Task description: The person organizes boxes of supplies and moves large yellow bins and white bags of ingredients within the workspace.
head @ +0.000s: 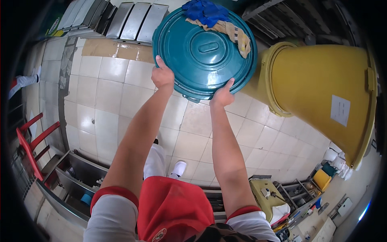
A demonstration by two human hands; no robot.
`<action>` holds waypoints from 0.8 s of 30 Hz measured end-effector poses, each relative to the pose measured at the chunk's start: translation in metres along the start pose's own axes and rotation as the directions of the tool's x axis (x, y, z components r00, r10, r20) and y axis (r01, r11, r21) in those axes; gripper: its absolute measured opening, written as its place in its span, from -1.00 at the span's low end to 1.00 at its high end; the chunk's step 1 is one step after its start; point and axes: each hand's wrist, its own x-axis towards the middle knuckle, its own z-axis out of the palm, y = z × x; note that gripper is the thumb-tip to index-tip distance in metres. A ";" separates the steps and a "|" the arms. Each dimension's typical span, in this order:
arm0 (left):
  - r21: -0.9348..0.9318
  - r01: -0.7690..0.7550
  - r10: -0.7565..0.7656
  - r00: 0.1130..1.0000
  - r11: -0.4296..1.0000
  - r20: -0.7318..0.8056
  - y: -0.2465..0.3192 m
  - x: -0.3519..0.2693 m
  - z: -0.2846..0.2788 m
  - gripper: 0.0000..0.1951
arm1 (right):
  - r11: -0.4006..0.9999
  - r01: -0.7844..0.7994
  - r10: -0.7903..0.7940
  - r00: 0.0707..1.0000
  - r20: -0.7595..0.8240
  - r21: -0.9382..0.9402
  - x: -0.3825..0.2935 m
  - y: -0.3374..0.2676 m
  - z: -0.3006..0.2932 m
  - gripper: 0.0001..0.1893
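A lidded round green plastic bin (181, 51) stands in front of me, seen from above. My left hand (163, 74) grips its rim at the left, thumb on top. At the near right edge my right hand (223, 93) holds the same rim, thumb also on top. A crumpled blue cloth or glove (207, 12) lies on the far part of the lid, beside a tan cloth (237, 34) that trails to the right. The fingers of both hands are hidden under the rim, and whether the bin is off the floor cannot be told.
A big yellow plastic bin (314, 81) is close on the right. Metal boxes (145, 22) line the far left, by cardboard (118, 50) on the tiled floor. A metal drawer unit (81, 169) and a red frame (30, 148) are at lower left. Another person's leg (27, 81) shows far left.
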 end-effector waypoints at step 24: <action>-0.257 0.176 -0.178 0.984 0.950 0.016 0.136 -0.018 0.107 -0.14 | 0.905 0.242 -0.235 0.970 0.063 -0.351 0.181 -0.094 0.110 -0.12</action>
